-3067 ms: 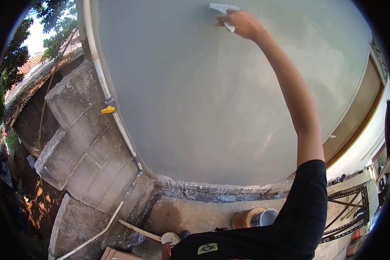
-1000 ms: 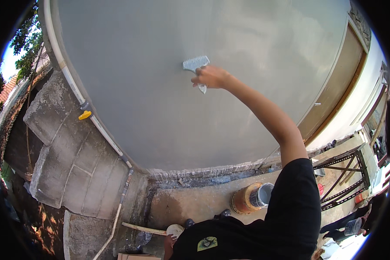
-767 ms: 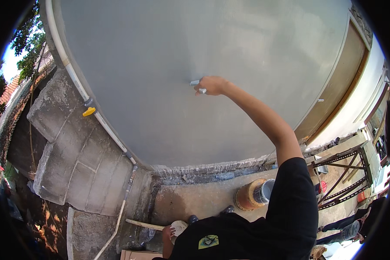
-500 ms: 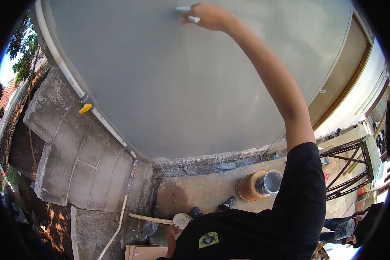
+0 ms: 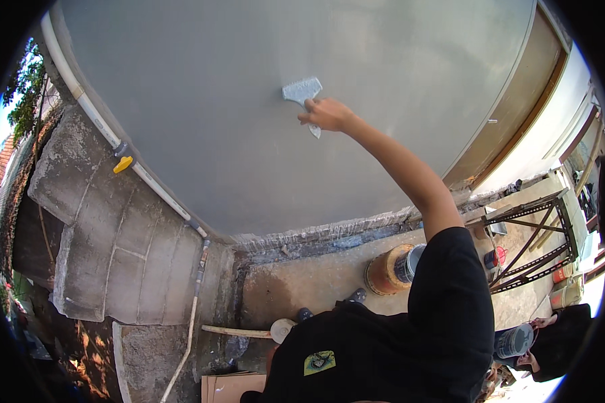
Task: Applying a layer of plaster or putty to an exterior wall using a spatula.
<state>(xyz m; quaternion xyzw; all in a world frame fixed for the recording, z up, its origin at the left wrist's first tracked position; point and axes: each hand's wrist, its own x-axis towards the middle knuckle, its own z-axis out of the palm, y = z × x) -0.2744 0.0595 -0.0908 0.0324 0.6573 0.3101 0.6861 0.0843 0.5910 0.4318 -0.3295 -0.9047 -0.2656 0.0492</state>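
Observation:
My right hand [image 5: 327, 114] is closed around the handle of a wide paintbrush [image 5: 302, 89]. Its broad, pale blue-white head lies against the smooth grey wall [image 5: 249, 148], and the handle's end sticks out below my fingers. Of my left arm only a sliver of skin shows beside my black shirt; that hand's fingers are hidden. Close to it is a round, pale, flat-topped object [image 5: 282, 330], with a long light stick [image 5: 235, 332] reaching left from it. I cannot tell whether my left hand touches either one.
A dark pail [image 5: 407, 263] sits on a rusty-brown drum [image 5: 382, 270] by the wall. A white pipe with a yellow valve handle [image 5: 124, 164] runs along the left. At right stand a black metal frame [image 5: 565, 232] and another person [image 5: 561, 342] holding a translucent bucket [image 5: 515, 341].
My right hand has come down the wall with the paintbrush, whose head now shows fully. My left hand has slipped behind my shirt. The other person's bucket has shifted up and left in view.

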